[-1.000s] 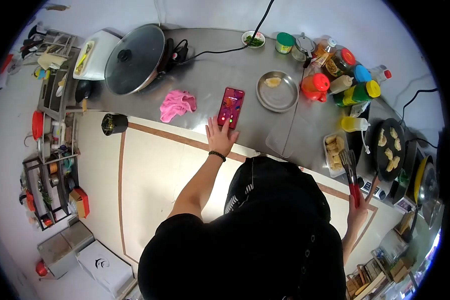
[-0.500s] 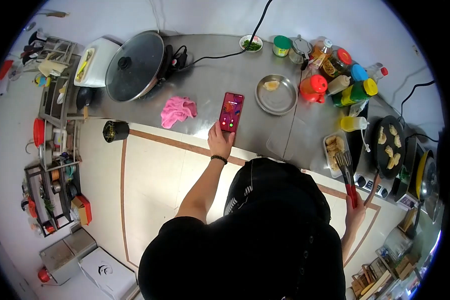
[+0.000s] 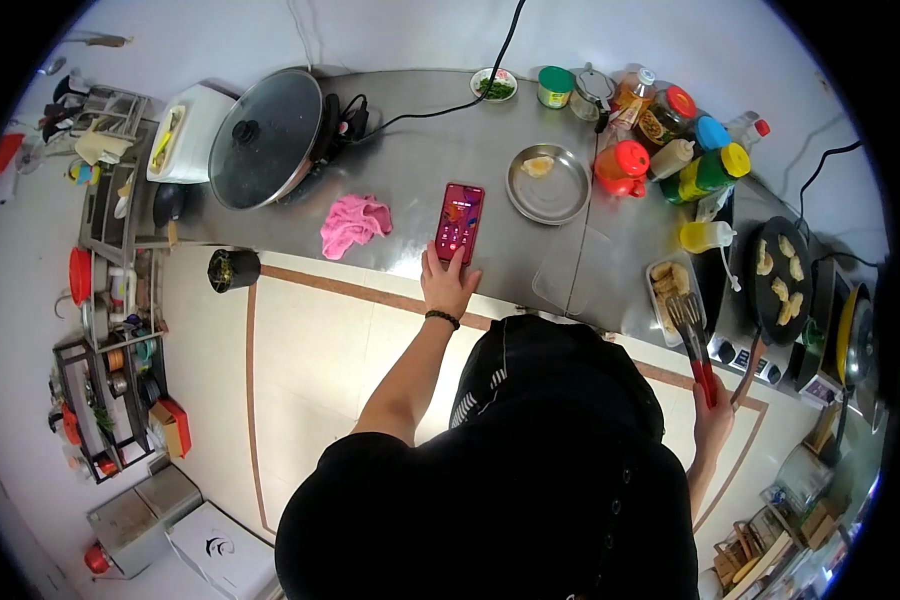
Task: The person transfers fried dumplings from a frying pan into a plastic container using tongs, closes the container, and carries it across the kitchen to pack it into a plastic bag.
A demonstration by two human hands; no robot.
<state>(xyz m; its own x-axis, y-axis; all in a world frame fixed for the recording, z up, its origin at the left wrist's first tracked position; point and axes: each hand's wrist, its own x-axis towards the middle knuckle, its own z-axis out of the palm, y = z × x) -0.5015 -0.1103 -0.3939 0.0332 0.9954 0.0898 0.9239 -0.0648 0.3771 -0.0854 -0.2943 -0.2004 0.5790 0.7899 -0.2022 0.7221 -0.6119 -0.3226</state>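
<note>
A pale, bluish-white wall (image 3: 400, 35) curves across the top of the frame behind a long stainless-steel counter (image 3: 410, 110), whose front edge catches a bright glare near the centre. Below it, cream floor tiles (image 3: 310, 350) are bordered by brown strips (image 3: 253, 400), while a metal rack (image 3: 105, 225) and a darker shelf frame (image 3: 128, 468) line the left side, above a grey metal cabinet (image 3: 135, 510) and a white box (image 3: 195, 535) at lower left. Crowded shelving (image 3: 760, 560) fills the lower right, beside a strip of bluish-white light (image 3: 872, 490) at the edge.

Left fingers (image 3: 432, 259) stretch forward, parted; right fingers (image 3: 707, 401) curl inward.
</note>
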